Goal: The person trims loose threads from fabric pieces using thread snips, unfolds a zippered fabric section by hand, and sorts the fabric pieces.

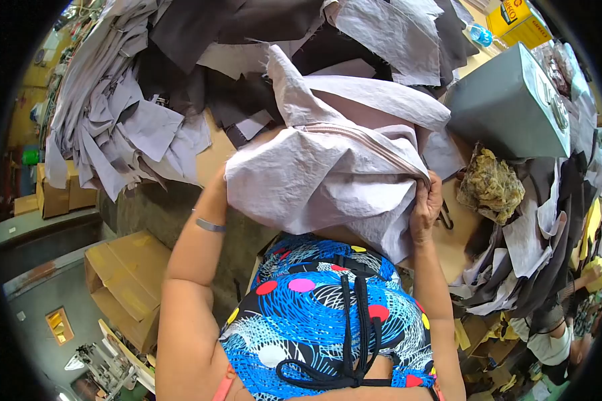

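Note:
A light grey sewn cloth piece with a zipper is spread in front of my body, over the table edge. Its long zipper curves from the upper middle down to the right side. My right hand is closed on the cloth at the zipper's lower right end, with the thumb side up. On the other side, my left forearm runs in under the cloth's left edge. The cloth covers that hand, so its fingers are hidden. A black loop, like a scissors handle, lies just right of my right hand.
Piles of grey cut cloth and dark cloth cover the table's left and back. A grey metal tin, a tangled yellowish clump and more cloth pieces are at right. A cardboard box stands lower left.

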Tool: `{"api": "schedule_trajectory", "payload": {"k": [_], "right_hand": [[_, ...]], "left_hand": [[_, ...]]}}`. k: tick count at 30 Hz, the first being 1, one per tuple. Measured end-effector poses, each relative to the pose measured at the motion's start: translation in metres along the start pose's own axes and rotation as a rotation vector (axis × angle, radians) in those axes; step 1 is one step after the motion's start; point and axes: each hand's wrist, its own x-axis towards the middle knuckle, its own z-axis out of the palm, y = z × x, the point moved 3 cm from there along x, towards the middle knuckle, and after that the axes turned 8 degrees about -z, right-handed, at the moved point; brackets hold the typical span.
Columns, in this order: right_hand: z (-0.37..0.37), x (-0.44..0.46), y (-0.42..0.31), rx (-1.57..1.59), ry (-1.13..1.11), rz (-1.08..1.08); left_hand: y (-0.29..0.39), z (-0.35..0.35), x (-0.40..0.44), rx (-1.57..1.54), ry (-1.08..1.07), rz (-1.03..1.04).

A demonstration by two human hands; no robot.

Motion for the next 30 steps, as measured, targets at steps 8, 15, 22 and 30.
{"api": "schedule_trajectory", "payload": {"k": [8,15,22,30], "right_hand": [[0.000,0.001,0.000,0.018,0.010,0.021],[0.017,0.005,-0.020,-0.267,-0.135,-0.210],[0.018,0.008,-0.022,-0.398,-0.239,-0.198],[0.022,0.015,-0.024,-0.368,-0.353,-0.216]], "left_hand": [[-0.044,0.022,-0.014,-0.209,0.235,0.056],[0.004,-0.036,-0.032,0.002,0.404,0.224],[-0.016,-0.037,-0.053,1.538,0.225,0.081],[-0.010,-0.035,-0.055,1.184,0.234,0.467]]}}
